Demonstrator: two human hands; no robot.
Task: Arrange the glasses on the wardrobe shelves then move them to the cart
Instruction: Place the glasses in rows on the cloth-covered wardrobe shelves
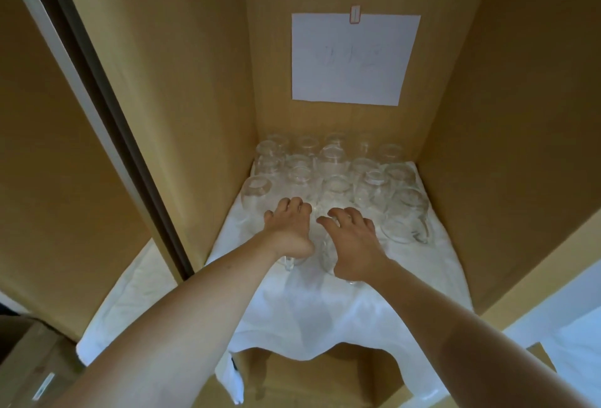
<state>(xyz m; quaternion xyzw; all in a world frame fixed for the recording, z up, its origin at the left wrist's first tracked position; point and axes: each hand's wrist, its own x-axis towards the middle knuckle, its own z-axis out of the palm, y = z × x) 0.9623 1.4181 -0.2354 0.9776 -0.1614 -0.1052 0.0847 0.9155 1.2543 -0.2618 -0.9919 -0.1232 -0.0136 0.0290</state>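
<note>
Clear glasses [335, 173] crowd the shelf's rear on white cloth [312, 310]; my left hand [287, 228] and right hand [353, 241] each grip a front glass, just apart.

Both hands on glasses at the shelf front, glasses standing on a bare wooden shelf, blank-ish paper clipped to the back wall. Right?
Not quite: the shelf is not bare. The head view shows the glasses standing on a white cloth that covers the shelf and hangs over its front edge. The rest holds: the left hand and right hand each grip a glass at the front, and the paper is clipped to the back wall.
</note>
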